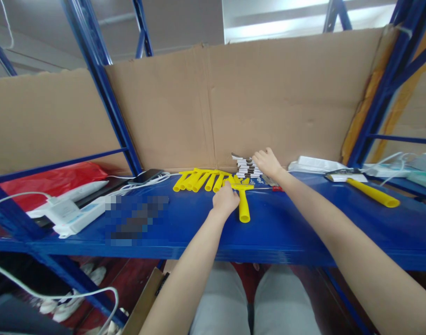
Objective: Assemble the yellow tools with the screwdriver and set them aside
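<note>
My left hand (226, 200) is closed on the left end of the crosspiece of a yellow T-shaped handle (244, 209), whose hollow grip points toward me. Behind it and to its left, several yellow handles (199, 180) lie in a row on the blue shelf (275, 232). My right hand (267, 163) reaches to the right side of a stack of small white and dark packets (246, 166); its fingers are bent, and whether they hold anything is too small to tell. A red-handled tool (277, 189) lies below my right wrist.
On the right are another yellow handle (376, 193) and white packages (317, 164). A white power strip (82, 216), cables, a dark phone (148, 176) and a red bag (59, 181) lie on the left. A cardboard panel (268, 93) stands behind the shelf, between blue posts.
</note>
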The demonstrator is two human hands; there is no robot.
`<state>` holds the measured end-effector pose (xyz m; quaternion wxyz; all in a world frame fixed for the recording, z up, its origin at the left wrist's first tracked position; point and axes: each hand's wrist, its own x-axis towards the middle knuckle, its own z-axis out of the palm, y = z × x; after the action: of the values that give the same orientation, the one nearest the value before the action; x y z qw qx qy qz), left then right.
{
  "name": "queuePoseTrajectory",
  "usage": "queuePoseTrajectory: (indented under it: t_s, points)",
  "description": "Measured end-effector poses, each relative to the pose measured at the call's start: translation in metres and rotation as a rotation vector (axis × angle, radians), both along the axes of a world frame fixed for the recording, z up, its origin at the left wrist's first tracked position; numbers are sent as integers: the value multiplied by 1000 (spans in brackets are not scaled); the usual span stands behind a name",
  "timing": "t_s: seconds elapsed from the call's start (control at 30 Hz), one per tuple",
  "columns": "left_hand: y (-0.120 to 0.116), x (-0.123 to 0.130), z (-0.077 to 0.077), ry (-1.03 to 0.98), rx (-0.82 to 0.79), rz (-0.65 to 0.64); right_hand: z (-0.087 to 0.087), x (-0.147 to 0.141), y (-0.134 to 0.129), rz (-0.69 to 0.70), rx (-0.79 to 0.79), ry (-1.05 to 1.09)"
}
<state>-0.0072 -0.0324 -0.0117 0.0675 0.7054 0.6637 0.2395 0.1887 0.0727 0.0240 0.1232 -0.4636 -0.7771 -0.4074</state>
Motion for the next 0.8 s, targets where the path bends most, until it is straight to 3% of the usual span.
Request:
queuePoseTrajectory:
  t_s: [0.1, 0.2, 0.33, 0.57, 0.7, 0.8]
  points:
    - [7, 0, 1, -298, 125, 1, -2, -1, -19, 98, -4, -98]
    - [15, 2, 0, -514, 61, -33, -7, -1, -38, 176, 15, -140]
    - [22, 5, -4, -628, 63, -130, -15, 2, -61, 194, 52, -118]
    - [28, 2, -6, -752, 233, -110, -19, -3, -82, 188, 41, -62]
    - [24, 2, 1, -963, 201, -102, -18, -9, -86, 169, 61, -7]
    - [20, 2, 7, -1122, 71, -88, -20, -11, -89, 163, 80, 47]
